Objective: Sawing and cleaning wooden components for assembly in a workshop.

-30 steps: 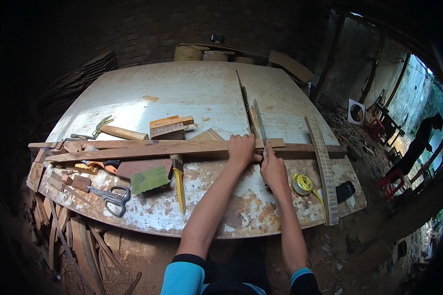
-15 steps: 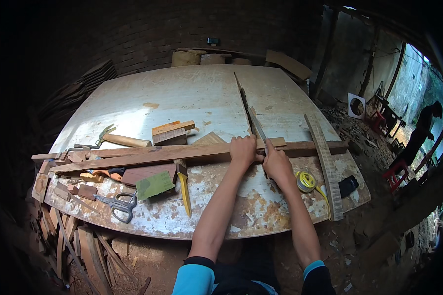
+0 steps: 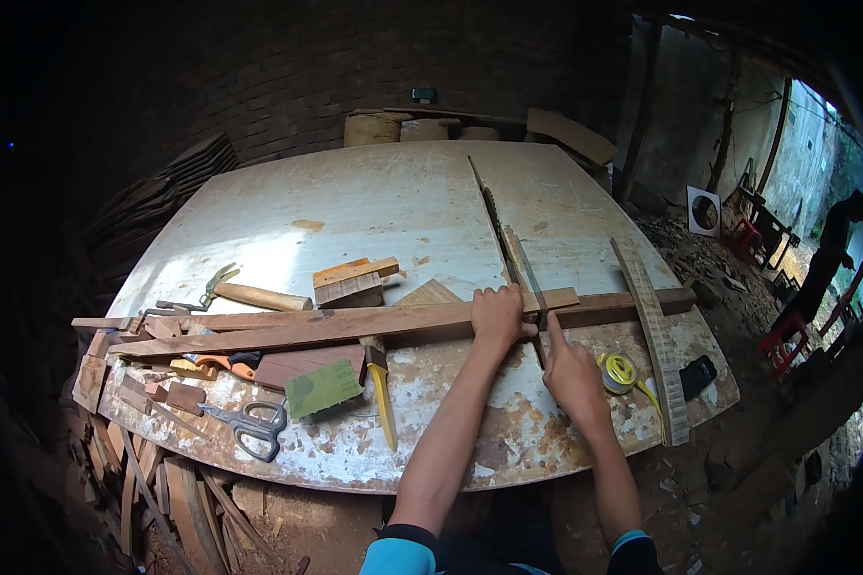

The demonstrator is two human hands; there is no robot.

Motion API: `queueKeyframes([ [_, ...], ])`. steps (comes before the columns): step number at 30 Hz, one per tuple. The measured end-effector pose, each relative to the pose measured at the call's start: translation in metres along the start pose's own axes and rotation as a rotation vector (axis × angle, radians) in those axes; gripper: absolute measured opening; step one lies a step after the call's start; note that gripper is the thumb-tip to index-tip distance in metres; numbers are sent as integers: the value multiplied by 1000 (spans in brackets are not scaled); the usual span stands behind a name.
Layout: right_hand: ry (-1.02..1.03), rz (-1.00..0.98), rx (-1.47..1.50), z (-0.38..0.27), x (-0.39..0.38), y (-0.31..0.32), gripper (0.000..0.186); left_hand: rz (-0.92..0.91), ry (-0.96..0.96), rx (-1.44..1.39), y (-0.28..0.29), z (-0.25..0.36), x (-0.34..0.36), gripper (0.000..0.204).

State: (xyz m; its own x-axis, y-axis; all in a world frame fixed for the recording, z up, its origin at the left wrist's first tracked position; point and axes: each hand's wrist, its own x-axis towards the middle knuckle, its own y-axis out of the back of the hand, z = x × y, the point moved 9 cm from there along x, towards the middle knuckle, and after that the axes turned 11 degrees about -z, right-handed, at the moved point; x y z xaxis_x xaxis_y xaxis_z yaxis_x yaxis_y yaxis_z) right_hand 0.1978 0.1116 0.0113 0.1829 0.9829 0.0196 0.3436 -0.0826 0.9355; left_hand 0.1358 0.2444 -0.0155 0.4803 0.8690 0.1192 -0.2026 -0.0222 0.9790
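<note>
Fingers of our left hand wrap the wooden strip, presumably steadying it — our right hand grips a long blade crossing it, index extended, likely for control.

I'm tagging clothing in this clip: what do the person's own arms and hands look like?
The left hand and right hand wear no gloves, and no watch shows. Worn short, the left sleeve is bright blue with a black hem; the right sleeve looks black with a narrow blue edge.
</note>
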Motion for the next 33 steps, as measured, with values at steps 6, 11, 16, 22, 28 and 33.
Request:
queueKeyframes([
  [6, 17, -68, 217, 27, -62, 3, 61, 106, -56, -20, 4, 7, 3, 57],
  [11, 129, 128, 293, 29, -79, -4, 52, 98, -93, 19, -1, 11, 8, 59],
  [16, -39, 91, 185, 28, -40, -9, 26, 51, -67, 114, -7, 8, 9, 66],
  [22, -20, 143, 162, 24, 0, -16, 23, 53, -62, 60, -4, 9, 7, 67],
  [28, 10, 125, 156, 36, 11, -16, 24, 5, -71, 47, -10, 12, 8, 61],
  [33, 44, 174, 145, 23, 45, -11, 24, -11, -66, 35, 2, 8, 10, 60],
])
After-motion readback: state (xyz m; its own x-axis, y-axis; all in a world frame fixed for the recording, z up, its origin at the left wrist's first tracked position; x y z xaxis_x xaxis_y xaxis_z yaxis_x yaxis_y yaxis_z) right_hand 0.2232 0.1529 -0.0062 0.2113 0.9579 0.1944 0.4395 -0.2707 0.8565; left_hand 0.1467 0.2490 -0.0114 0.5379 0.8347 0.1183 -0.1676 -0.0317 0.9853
